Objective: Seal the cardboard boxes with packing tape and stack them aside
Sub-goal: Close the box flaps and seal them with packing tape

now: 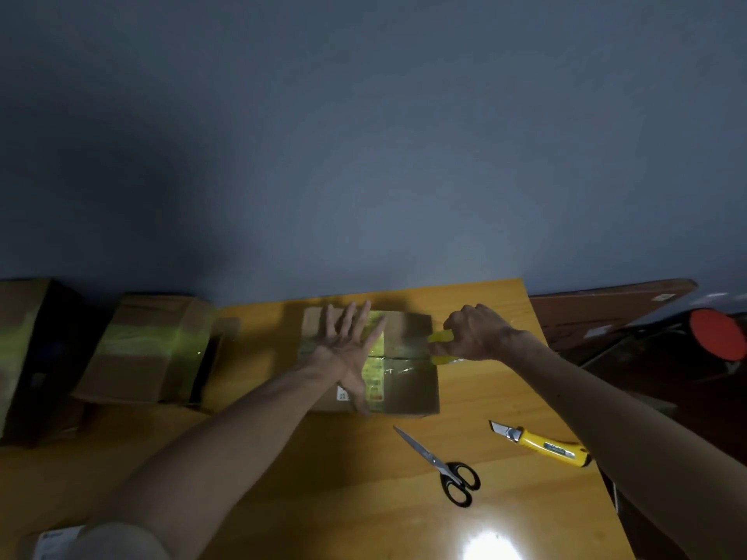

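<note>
A small cardboard box (408,381) sits on the wooden table (323,478), its top crossed by clear and yellowish tape. My left hand (347,349) lies flat on the box top with straight, spread fingers. My right hand (477,333) is at the box's right edge, its fingers curled round a yellow packing tape roll (440,338), which is mostly hidden. A strip of clear tape runs from the roll across the box top.
Scissors (448,466) and a yellow utility knife (541,444) lie on the table in front of the box to the right. Two taped cardboard boxes (149,349) (24,349) stand at the left. A red round thing (717,333) is off the table, right.
</note>
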